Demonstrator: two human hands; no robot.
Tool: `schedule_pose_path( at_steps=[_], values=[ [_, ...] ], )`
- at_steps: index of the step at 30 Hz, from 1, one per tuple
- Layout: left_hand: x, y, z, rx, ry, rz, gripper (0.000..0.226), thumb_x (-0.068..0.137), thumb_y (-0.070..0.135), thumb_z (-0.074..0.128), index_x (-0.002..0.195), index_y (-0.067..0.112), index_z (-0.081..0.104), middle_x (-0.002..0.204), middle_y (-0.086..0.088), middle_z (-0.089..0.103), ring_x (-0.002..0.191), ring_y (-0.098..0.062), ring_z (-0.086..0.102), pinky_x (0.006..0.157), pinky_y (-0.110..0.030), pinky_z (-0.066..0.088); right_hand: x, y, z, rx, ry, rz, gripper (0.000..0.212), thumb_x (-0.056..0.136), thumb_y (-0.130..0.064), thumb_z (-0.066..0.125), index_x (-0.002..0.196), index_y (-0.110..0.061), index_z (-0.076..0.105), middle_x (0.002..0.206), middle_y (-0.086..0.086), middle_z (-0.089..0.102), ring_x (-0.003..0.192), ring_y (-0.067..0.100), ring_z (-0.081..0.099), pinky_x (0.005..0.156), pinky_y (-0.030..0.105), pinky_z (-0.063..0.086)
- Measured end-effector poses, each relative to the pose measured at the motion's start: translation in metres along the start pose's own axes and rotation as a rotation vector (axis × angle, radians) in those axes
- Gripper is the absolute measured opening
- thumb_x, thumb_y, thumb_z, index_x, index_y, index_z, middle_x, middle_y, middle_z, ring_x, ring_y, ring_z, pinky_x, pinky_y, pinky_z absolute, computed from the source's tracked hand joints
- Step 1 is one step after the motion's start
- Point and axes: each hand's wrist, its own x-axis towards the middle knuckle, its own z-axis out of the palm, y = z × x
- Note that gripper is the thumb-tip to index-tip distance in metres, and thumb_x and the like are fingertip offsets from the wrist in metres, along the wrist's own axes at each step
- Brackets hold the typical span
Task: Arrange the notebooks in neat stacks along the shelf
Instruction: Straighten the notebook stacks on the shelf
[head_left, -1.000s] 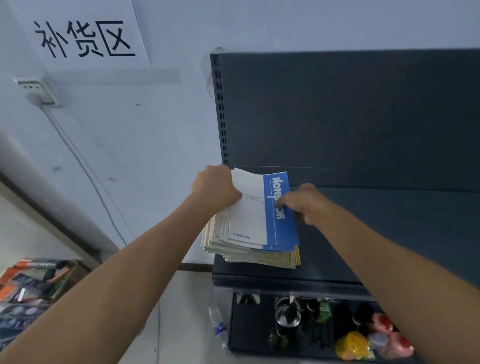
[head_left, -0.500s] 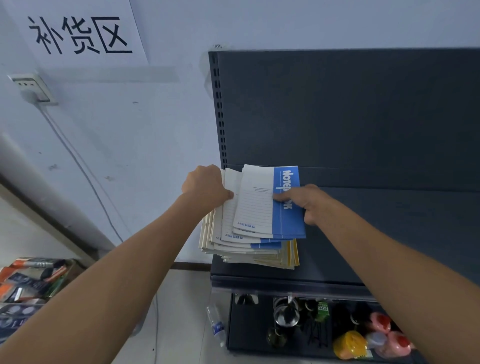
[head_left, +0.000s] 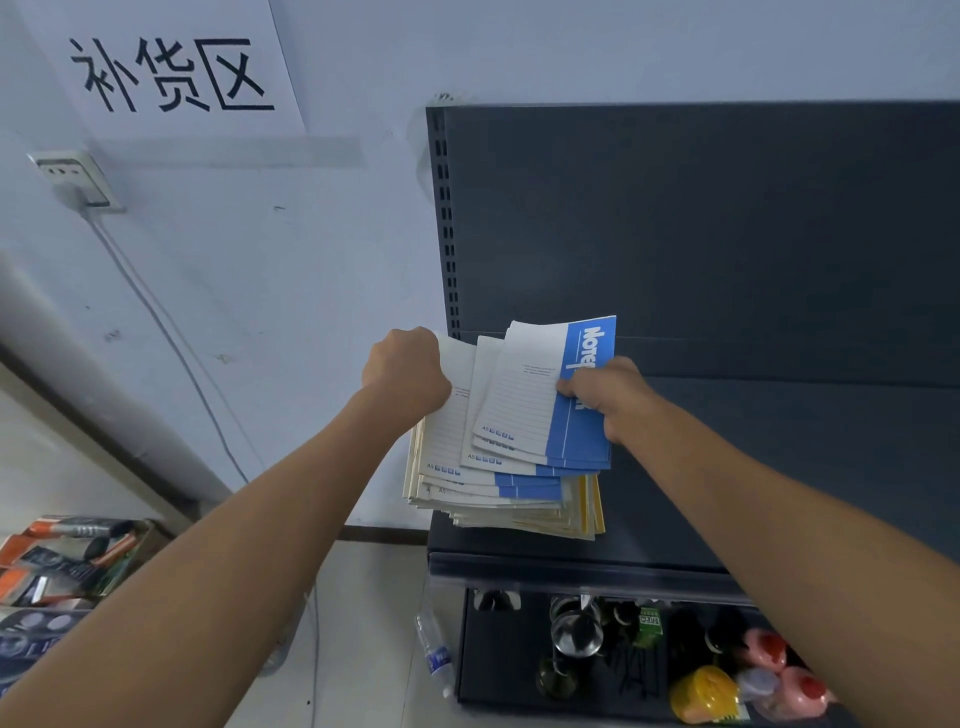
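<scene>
A thick pile of notebooks (head_left: 498, 483) with white-and-blue covers on top and yellow-edged ones below sits at the left end of the dark shelf (head_left: 779, 467). My left hand (head_left: 405, 371) grips the pile's far left edge, fingers curled under the covers. My right hand (head_left: 605, 395) pinches the topmost few blue notebooks (head_left: 530, 395) at their right side, thumb on the blue cover strip. These top notebooks are fanned and shifted toward the shelf's back panel, away from the rest of the pile.
The shelf's dark back panel (head_left: 701, 234) rises behind. A lower shelf holds glassware (head_left: 574, 639), bottles and pink and yellow containers (head_left: 779, 680). A plastic bottle (head_left: 436, 654) lies on the floor, and a box of packaged goods (head_left: 57, 566) stands at the left. A socket and cable (head_left: 78, 176) hang on the wall.
My right hand has slid the top few notebooks backward and to the right off the pile; they now fan out. My left hand stays on the pile's left edge.
</scene>
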Motion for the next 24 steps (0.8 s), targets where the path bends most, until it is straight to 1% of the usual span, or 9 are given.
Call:
schedule_pose_path(
  at_steps=[3,6,8,10,12,13,18,21,24],
  values=[
    [-0.001,0.003,-0.002,-0.014,0.07,0.035,0.024,0.083,0.005,0.064,0.071,0.01,0.044,0.074,-0.005,0.051,0.062,-0.02,0.047,0.05,-0.025,0.038,0.0,-0.001,0.001,0.009,0.02,-0.045,0.03,0.084,-0.011,0.08,0.104,-0.009,0.057,0.103,0.009,0.069,0.087,0.024,0.068,0.064,0.037,0.055],
    [0.003,0.007,-0.004,-0.079,0.107,0.065,0.025,0.086,0.008,0.059,0.069,0.011,0.04,0.071,-0.004,0.049,0.059,-0.019,0.045,0.048,-0.025,0.035,0.0,-0.003,0.002,0.05,-0.006,-0.027,0.028,0.086,-0.013,0.079,0.105,-0.01,0.058,0.103,0.008,0.068,0.084,0.02,0.066,0.058,0.034,0.051],
    [0.006,0.009,-0.006,-0.148,0.048,0.071,0.019,0.09,0.013,0.059,0.077,0.009,0.046,0.077,-0.004,0.054,0.066,-0.024,0.053,0.05,-0.029,0.042,0.0,-0.004,0.0,0.054,-0.029,0.005,0.024,0.088,-0.013,0.077,0.1,-0.011,0.057,0.104,0.009,0.068,0.083,0.021,0.065,0.057,0.034,0.049],
    [0.007,0.008,-0.005,-0.292,-0.038,0.025,0.014,0.093,0.017,0.062,0.086,0.011,0.051,0.085,-0.006,0.057,0.073,-0.029,0.063,0.067,-0.04,0.058,0.0,-0.004,-0.006,0.041,-0.049,0.048,0.026,0.087,-0.012,0.077,0.105,-0.01,0.058,0.108,0.011,0.068,0.09,0.025,0.066,0.065,0.039,0.054],
    [0.004,0.006,-0.001,-0.483,-0.103,-0.037,0.011,0.095,0.02,0.063,0.093,0.012,0.056,0.093,-0.006,0.062,0.079,-0.028,0.07,0.084,-0.046,0.06,0.0,-0.003,-0.012,0.025,-0.077,0.09,0.036,0.086,-0.012,0.079,0.116,-0.007,0.059,0.111,0.013,0.068,0.1,0.03,0.066,0.082,0.047,0.057],
    [0.002,0.006,0.002,-0.549,-0.118,-0.054,0.009,0.097,0.019,0.062,0.099,0.01,0.06,0.1,-0.006,0.066,0.083,-0.027,0.072,0.086,-0.046,0.06,0.0,-0.003,-0.014,0.023,-0.09,0.1,0.038,0.086,-0.012,0.08,0.118,-0.007,0.059,0.111,0.013,0.068,0.1,0.031,0.067,0.086,0.05,0.057],
    [-0.004,0.01,-0.001,-0.556,-0.236,-0.018,0.028,0.09,-0.006,0.049,0.093,0.009,0.073,0.087,-0.011,0.077,0.074,-0.024,0.076,0.076,-0.039,0.064,0.001,0.001,-0.01,0.011,-0.04,0.06,0.04,0.083,-0.007,0.081,0.116,-0.006,0.059,0.105,0.013,0.07,0.092,0.031,0.069,0.071,0.044,0.055],
    [-0.005,0.015,-0.007,-0.616,-0.327,-0.089,0.026,0.091,-0.001,0.042,0.098,-0.006,0.066,0.094,-0.021,0.076,0.079,-0.034,0.076,0.084,-0.046,0.062,0.002,0.002,-0.009,0.019,-0.03,0.051,0.034,0.081,-0.006,0.082,0.108,-0.007,0.061,0.102,0.012,0.07,0.085,0.028,0.068,0.062,0.038,0.053],
    [-0.008,0.021,-0.008,-0.484,-0.287,-0.045,0.023,0.091,0.006,0.041,0.099,0.0,0.063,0.103,-0.017,0.072,0.093,-0.036,0.073,0.09,-0.043,0.058,0.002,0.001,-0.01,0.036,-0.024,0.045,0.031,0.081,-0.006,0.082,0.103,-0.008,0.059,0.098,0.011,0.069,0.081,0.026,0.067,0.055,0.034,0.051]
  ],
)
